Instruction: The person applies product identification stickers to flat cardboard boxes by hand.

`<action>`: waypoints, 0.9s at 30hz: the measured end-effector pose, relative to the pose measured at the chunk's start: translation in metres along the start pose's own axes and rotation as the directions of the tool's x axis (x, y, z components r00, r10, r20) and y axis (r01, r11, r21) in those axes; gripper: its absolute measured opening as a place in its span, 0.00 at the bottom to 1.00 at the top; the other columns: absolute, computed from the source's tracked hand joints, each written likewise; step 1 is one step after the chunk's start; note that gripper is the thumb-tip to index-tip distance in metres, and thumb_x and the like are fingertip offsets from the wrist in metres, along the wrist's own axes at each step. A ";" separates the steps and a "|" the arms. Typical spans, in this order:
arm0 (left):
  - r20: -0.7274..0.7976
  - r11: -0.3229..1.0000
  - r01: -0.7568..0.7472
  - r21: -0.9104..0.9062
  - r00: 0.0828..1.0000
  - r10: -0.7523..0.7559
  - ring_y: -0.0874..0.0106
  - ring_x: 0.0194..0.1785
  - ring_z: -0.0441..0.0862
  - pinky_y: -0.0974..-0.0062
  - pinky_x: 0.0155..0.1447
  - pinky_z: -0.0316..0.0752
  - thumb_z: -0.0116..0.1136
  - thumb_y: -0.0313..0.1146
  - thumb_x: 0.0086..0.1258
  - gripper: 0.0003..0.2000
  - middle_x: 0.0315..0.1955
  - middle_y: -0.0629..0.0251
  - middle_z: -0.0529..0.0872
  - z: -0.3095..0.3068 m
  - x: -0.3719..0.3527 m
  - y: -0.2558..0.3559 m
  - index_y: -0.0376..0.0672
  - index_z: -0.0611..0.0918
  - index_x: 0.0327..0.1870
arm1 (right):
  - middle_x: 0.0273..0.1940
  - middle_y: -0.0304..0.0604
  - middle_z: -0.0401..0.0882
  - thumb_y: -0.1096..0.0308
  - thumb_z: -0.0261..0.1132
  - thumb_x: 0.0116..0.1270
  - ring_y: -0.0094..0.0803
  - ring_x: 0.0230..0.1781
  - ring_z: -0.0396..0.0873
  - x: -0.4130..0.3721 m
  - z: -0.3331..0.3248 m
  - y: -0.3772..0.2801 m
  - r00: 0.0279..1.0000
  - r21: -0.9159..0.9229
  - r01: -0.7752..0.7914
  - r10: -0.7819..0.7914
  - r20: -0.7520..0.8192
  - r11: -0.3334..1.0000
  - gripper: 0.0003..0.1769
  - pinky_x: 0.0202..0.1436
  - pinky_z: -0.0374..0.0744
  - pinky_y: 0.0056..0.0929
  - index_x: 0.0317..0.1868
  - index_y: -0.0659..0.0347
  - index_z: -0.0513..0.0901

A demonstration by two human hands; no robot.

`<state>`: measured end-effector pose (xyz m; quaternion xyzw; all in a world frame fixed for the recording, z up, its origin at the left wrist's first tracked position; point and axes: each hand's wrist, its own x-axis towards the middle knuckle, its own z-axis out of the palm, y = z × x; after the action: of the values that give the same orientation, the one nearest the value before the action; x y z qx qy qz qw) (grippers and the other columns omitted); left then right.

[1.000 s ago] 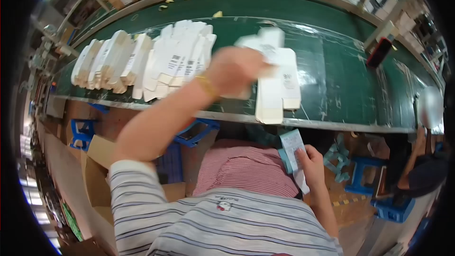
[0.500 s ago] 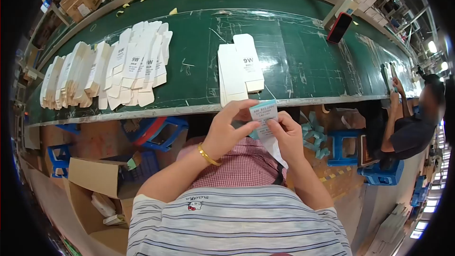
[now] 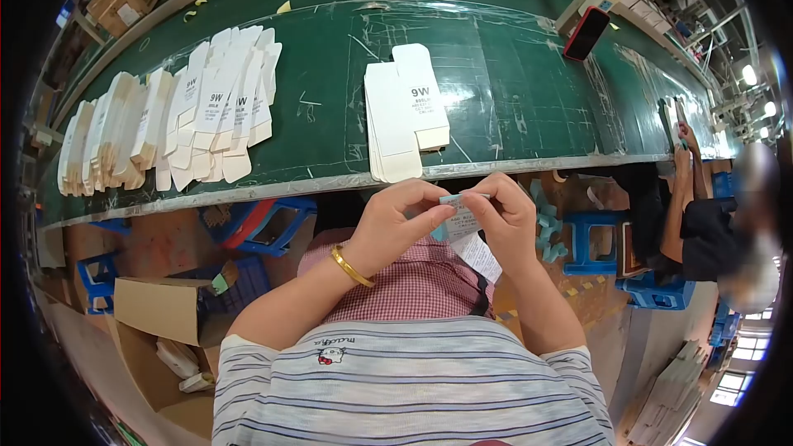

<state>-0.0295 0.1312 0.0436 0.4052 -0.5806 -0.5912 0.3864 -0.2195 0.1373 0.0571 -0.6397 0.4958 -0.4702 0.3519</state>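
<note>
Just off the near edge of the tabletop (image 3: 529,74), the left hand (image 3: 387,227) and right hand (image 3: 510,223) each have a grip pinched on the printed label strip (image 3: 462,224), seemingly working at its end, where any next move calls for fine fingertip control, beside flat white cartons (image 3: 390,120).

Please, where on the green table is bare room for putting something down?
On the green table, the wide patch between the middle cartons and the phone; also a nearly bare gap left of those cartons. The left carton pile is crowded.
</note>
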 end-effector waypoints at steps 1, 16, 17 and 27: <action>-0.007 0.999 0.025 -0.030 1.000 -0.025 0.81 0.41 0.81 0.84 0.45 0.78 0.64 0.27 0.67 0.11 0.40 0.68 0.83 0.001 0.001 0.003 0.36 0.83 0.49 | 0.27 0.37 0.77 0.74 0.70 0.61 0.23 0.27 0.72 0.000 0.002 0.002 1.000 0.002 0.004 -0.004 -0.026 1.000 0.03 0.30 0.68 0.23 0.34 0.64 0.86; -0.115 0.968 0.023 -0.249 0.992 -0.053 0.82 0.39 0.80 0.86 0.42 0.76 0.64 0.24 0.67 0.08 0.39 0.69 0.85 -0.008 0.030 -0.004 0.37 0.83 0.46 | 0.44 0.38 0.77 0.76 0.65 0.67 0.21 0.43 0.77 0.025 0.001 0.015 0.957 0.327 -0.257 0.192 0.216 0.909 0.13 0.46 0.76 0.21 0.51 0.66 0.81; -0.119 0.976 -0.028 -0.218 0.993 0.002 0.82 0.39 0.80 0.85 0.43 0.76 0.64 0.24 0.67 0.08 0.40 0.68 0.85 -0.008 0.031 -0.005 0.37 0.83 0.46 | 0.44 0.38 0.77 0.77 0.65 0.67 0.21 0.43 0.77 0.025 -0.002 0.016 0.964 0.323 -0.236 0.179 0.195 0.917 0.12 0.46 0.75 0.20 0.51 0.66 0.81; -0.106 0.999 -0.051 0.017 0.993 0.053 0.81 0.35 0.79 0.83 0.39 0.73 0.65 0.25 0.65 0.05 0.33 0.68 0.84 0.001 0.030 -0.005 0.37 0.86 0.40 | 0.47 0.39 0.76 0.78 0.67 0.64 0.22 0.46 0.76 0.019 0.001 0.014 0.986 0.351 -0.157 0.128 0.102 0.923 0.14 0.46 0.75 0.19 0.51 0.66 0.82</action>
<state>-0.0418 0.1043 0.0380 0.4235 -0.5739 -0.5542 0.4291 -0.2218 0.1159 0.0492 -0.5450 0.4331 -0.5006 0.5147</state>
